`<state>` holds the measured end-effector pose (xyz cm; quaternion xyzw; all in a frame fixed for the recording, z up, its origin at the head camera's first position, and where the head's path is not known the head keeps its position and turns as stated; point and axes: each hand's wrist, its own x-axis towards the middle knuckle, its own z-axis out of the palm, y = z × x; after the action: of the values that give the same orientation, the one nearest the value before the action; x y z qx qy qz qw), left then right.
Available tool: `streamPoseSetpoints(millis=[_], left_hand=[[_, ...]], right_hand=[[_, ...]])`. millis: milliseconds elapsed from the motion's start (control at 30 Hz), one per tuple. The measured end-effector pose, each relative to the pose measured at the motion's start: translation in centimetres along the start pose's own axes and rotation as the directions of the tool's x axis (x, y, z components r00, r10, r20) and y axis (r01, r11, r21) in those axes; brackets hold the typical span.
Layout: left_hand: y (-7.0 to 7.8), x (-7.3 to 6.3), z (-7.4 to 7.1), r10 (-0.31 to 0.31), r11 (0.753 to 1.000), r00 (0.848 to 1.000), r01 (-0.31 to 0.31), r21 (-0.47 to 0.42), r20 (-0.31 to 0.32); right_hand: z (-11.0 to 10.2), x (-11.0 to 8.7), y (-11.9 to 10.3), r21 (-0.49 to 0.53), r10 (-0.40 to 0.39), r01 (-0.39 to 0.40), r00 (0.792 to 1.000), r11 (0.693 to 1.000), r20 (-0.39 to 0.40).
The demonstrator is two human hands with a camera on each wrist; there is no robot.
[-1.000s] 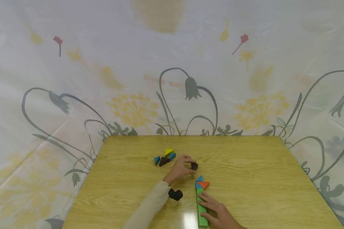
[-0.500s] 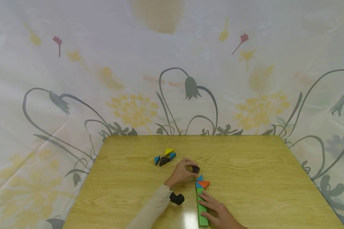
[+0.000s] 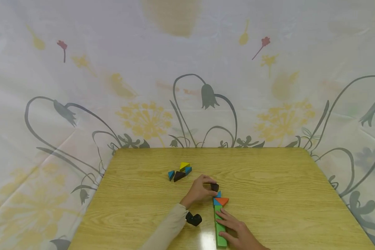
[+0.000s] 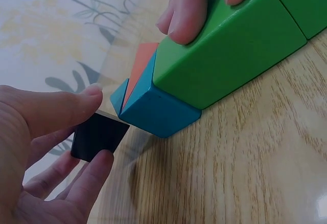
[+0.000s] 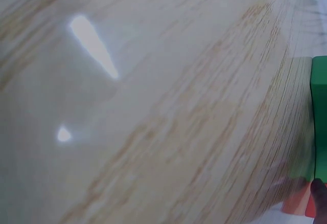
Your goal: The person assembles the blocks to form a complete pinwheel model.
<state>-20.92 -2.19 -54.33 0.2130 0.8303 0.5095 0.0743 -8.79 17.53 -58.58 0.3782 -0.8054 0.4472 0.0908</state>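
My left hand [image 3: 200, 189] pinches a small black block [image 4: 97, 137] between thumb and fingers. The block hovers at the far end of a row of wooden blocks. Nearest to it in the row is a blue triangular block [image 3: 219, 194], partly behind my thumb. An orange triangular block [image 3: 222, 201] and another blue block [image 4: 158, 109] come after it, side by side. Two green blocks [image 3: 220, 236] stand end to end toward me. Across their top rest the spread fingers of my right hand [image 3: 242, 234], mostly outside the right wrist view.
Farther back and left on the wooden table [image 3: 268, 173] lie a yellow triangular block [image 3: 184, 166], a dark triangular block [image 3: 179, 176] and two blue ones [image 3: 171, 175]. A black wrist device [image 3: 193, 219] sits at my left cuff. A flower-patterned sheet [image 3: 187, 69] hangs behind the table.
My left hand has carried the black block slightly right and toward me, from behind the row to the far blue block. The right hand stays on the green blocks.
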Motion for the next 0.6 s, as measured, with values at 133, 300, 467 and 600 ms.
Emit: streamPoseSetpoints(millis=[133, 300, 467, 600], left_hand=[[0.16, -0.14, 0.01, 0.001, 1.0, 1.0, -0.001, -0.005, 0.006], [0.12, -0.16, 0.22, -0.015, 1.0, 1.0, 0.015, -0.024, 0.006], [-0.08, -0.1, 0.42, -0.019, 0.999, 1.0, 0.02, -0.041, 0.005], [-0.35, -0.04, 0.6, -0.033, 0.997, 0.999, 0.033, -0.066, 0.011]], right_hand=[[-0.06, 0.04, -0.02, 0.004, -0.007, 0.007, 1.0, 1.0, -0.001], [-0.02, 0.03, 0.05, 0.004, -0.011, 0.011, 1.0, 1.0, 0.001], [-0.02, 0.01, 0.0, 0.012, 0.005, -0.005, 1.0, 1.0, 0.008], [-0.01, 0.06, -0.01, 0.011, -0.01, 0.01, 1.0, 1.0, 0.002]])
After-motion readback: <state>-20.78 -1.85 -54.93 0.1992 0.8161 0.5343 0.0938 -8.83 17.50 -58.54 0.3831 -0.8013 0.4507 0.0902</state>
